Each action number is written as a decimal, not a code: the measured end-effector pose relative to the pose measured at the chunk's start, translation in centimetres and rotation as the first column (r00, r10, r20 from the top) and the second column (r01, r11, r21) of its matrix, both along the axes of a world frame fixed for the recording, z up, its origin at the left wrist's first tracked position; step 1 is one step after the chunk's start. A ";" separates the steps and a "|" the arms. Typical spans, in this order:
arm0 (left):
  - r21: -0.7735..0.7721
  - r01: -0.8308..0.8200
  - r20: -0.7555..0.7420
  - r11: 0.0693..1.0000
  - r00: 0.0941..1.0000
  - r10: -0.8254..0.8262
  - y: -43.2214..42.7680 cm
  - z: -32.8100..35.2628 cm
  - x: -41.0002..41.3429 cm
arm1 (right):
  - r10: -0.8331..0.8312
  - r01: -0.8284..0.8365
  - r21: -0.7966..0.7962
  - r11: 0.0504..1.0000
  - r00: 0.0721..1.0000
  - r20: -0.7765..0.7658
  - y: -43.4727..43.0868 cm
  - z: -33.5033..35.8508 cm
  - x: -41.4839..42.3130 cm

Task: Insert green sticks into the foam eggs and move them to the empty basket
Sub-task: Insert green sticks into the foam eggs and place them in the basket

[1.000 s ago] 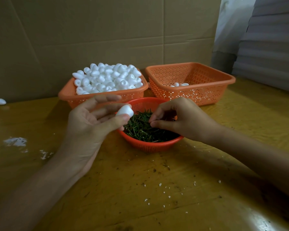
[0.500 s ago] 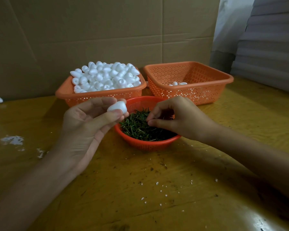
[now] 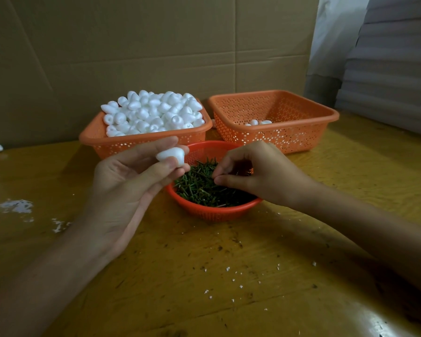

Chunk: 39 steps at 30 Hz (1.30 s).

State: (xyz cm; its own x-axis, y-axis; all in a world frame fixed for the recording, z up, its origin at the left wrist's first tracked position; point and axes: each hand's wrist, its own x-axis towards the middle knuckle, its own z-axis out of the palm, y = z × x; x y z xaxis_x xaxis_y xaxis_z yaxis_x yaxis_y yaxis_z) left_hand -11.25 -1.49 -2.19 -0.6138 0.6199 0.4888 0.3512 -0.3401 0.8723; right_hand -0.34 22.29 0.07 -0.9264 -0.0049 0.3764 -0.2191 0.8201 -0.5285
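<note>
white foam egg [image 3: 170,155] (pinched), green sticks [image 3: 204,188] heaped

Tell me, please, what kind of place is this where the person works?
Probably a small craft or piecework bench, not a kitchen. A basket is heaped with foam eggs, a round bowl holds green sticks, and cardboard sheets stand behind the worn wooden table.

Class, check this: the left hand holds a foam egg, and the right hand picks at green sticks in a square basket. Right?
Not quite: the green sticks lie in a round red bowl, as the head view shows. The left hand does hold a foam egg, and the right hand picks there.
</note>
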 end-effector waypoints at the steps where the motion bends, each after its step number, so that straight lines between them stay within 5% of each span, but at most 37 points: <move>1: 0.008 -0.013 0.011 1.000 1.000 0.013 0.0 0.0 -0.1 | 0.000 0.000 0.004 1.000 1.000 0.000 0.0 0.0 0.0; 9: -0.058 -0.137 0.019 0.989 0.990 0.139 0.3 1.0 1.0 | -0.002 0.002 0.008 1.000 1.000 -0.007 0.1 -0.1 -0.1; 39: -0.142 -0.110 -0.065 0.984 0.993 0.102 -0.2 0.5 0.7 | -0.007 0.007 0.006 1.000 1.000 -0.009 0.0 -0.2 0.0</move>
